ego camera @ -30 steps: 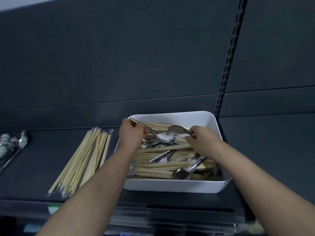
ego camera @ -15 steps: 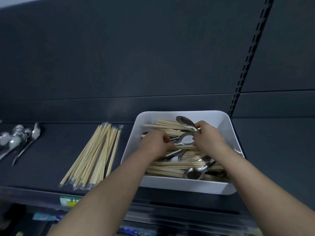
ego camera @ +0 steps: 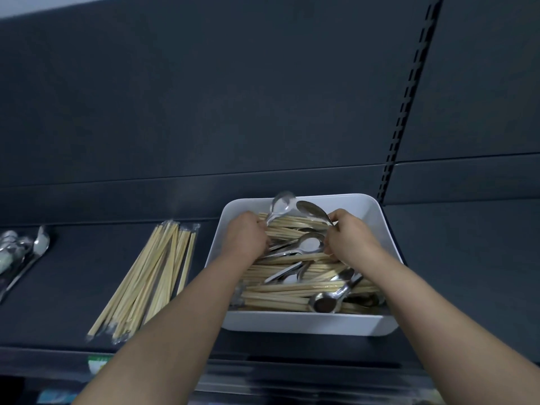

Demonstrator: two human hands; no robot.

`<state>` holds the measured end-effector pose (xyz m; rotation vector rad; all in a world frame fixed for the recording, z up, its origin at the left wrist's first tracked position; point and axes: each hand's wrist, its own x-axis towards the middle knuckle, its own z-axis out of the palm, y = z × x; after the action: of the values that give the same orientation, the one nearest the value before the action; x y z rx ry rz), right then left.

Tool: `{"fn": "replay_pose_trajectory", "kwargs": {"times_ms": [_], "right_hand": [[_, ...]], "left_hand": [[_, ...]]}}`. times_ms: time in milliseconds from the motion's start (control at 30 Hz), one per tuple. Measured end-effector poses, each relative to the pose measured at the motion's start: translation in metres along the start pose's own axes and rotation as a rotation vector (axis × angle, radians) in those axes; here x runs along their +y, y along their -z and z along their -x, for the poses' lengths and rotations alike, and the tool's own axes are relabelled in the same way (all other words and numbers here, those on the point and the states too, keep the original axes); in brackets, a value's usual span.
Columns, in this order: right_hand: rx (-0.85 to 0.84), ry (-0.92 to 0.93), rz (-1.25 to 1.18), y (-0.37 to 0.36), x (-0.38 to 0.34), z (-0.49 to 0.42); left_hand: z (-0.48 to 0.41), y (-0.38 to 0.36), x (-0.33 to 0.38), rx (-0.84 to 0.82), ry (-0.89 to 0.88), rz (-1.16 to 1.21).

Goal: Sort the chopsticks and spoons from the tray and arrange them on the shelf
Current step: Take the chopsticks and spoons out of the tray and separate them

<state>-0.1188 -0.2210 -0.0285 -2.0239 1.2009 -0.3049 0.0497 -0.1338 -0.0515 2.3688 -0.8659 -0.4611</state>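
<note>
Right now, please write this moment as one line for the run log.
left hand: holds bright spoon | right hand: holds dark spoon | tray: chopsticks and spoons mixed | shelf: chopstick pile

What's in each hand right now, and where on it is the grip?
Left hand holds the paler spoon by its handle; right hand holds the darker spoon by its handle.

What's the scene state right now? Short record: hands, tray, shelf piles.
left hand: grips a spoon by its handle, bowl raised
right hand: grips a second spoon by its handle, bowl raised
tray: white, on the shelf, holds loose chopsticks and loose spoons mixed together
chopstick bundle: lies on the shelf left of the tray
spoon pile: at the shelf's far left
</note>
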Motion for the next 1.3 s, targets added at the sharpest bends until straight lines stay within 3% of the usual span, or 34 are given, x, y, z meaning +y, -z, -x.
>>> {"fn": "replay_pose_trajectory", "kwargs": {"times_ms": [300,500,567,833,1000,1133,1300], "right_hand": [[-0.073,0.035,0.044,-0.009,-0.003,0.006],[-0.446,0.132,0.561,0.016,0.008,0.027],[-0.483,0.123,0.698,0.016,0.01,0.033],[-0.265,0.244,0.774,0.005,0.02,0.023],[-0.271,0.297,0.747,0.007,0.022,0.017],[-0.107,0.371,0.686,0.015,0.001,0.018],[-0.006,0.368,0.801,0.006,-0.035,0.013]], "left_hand": [[0.019,0.01,0.0,-0.029,-0.046,-0.119],[0.019,0.015,-0.001,0.014,-0.047,-0.06],[0.025,0.013,0.003,0.0,-0.039,-0.074],[0.04,0.01,0.007,0.052,0.025,-0.004],[0.051,0.02,0.001,0.149,0.032,0.08],[0.058,0.033,-0.007,0.219,0.081,0.248],[0.065,0.057,-0.023,0.24,0.117,0.317]]}}
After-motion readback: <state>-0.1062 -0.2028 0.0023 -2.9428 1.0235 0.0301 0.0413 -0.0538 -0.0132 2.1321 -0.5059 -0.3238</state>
